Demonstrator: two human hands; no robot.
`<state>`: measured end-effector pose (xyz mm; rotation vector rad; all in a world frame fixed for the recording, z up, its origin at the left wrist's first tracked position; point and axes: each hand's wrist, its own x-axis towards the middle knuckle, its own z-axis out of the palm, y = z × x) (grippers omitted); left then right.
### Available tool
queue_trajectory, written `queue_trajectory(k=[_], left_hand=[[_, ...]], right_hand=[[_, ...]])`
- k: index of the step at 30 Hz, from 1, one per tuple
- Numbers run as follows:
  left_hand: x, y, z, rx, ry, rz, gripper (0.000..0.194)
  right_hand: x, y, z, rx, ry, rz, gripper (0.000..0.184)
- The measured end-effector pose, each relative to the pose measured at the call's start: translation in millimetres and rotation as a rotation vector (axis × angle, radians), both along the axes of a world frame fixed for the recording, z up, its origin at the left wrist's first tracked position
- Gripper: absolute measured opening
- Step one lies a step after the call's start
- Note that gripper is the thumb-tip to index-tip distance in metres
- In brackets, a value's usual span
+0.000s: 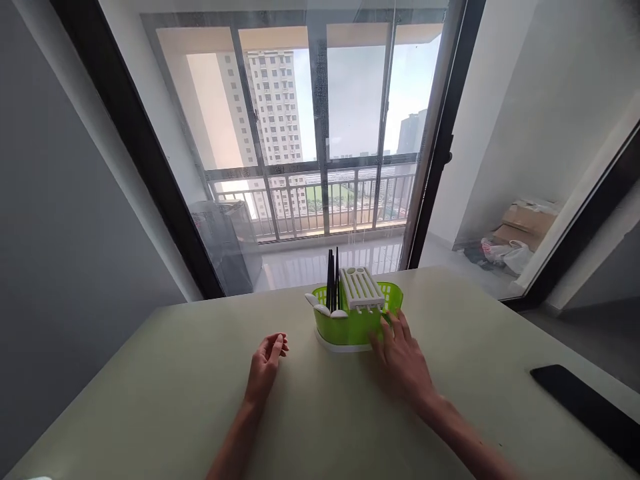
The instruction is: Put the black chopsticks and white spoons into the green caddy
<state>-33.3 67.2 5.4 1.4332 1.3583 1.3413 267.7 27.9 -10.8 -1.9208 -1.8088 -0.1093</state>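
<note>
A green utensil caddy (357, 330) on a white base stands near the far edge of the table. Black chopsticks (331, 280) rise from its left part, and several white spoons (323, 310) hang over the rim there. The white slotted knife rack (361, 288) fills the middle. My right hand (403, 357) is at the front right of the caddy, its fingers spread and slightly blurred; whether they touch it is hard to tell. To the left of the caddy my left hand (267, 360) lies on the table, fingers curled together, with nothing visible in them.
The pale table (190, 387) reaches to a glass door with a dark frame (430, 180). A long black object (590, 413) lies at the table's right side. Behind the glass are a cardboard box (527, 223), plastic bags (507, 255) and a grey cabinet (227, 243).
</note>
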Motion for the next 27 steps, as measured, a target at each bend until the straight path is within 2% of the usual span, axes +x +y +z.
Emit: queue_trajectory(k=[4,9,17,27], left_hand=[[-0.6,0.4,-2.0,-0.014,0.003,-0.018,0.050],[-2.3,1.6,-5.2,-0.040,-0.002,-0.037,0.054],[-4.2,1.7,-9.7,-0.053,-0.055,-0.049,0.051],[0.0,-1.6,-8.0,-0.033,-0.061,-0.053,0.047]], right_hand=[[5.3,2.5,-5.4,-0.045,-0.100,-0.033,0.049],[18.5,7.5,-9.0,-0.010,-0.175,-0.035,0.046],[50.1,22.2,-21.1,0.047,-0.198,-0.035,0.044],[100.1,39.3,-23.5,0.013,-0.161,-0.025,0.039]])
